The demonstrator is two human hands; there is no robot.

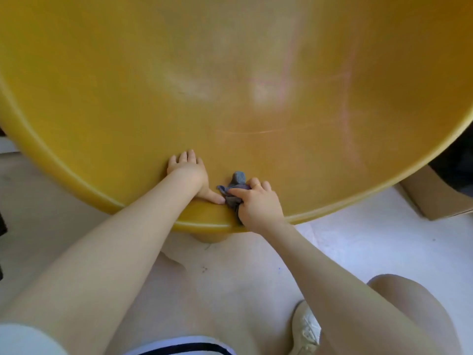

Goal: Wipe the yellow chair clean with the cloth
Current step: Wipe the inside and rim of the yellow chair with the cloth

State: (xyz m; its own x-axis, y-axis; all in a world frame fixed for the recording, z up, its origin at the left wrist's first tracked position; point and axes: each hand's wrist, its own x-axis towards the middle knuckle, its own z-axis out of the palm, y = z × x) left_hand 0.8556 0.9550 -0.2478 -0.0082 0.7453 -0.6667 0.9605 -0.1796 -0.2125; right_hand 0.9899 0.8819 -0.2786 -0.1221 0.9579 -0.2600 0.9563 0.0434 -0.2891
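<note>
Here two hands, left hand (pixel 188 172) and right hand (pixel 258 202), one cloth (pixel 234 192), one yellow chair (pixel 230 73).

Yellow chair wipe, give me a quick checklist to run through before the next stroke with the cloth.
1. Grey cloth gripped by the right hand: ok, fingers curl round it.
2. Cloth touching the yellow chair: ok, bunched at the near rim.
3. Left hand bracing the chair: ok, flat on the surface beside the cloth.
4. Marks left to wipe: not ok, pale pinkish streaks remain farther up the chair's surface.
5. Cloth spread for good coverage: not ok, crumpled into a wad.
6. Cloth damp: cannot tell.
</note>
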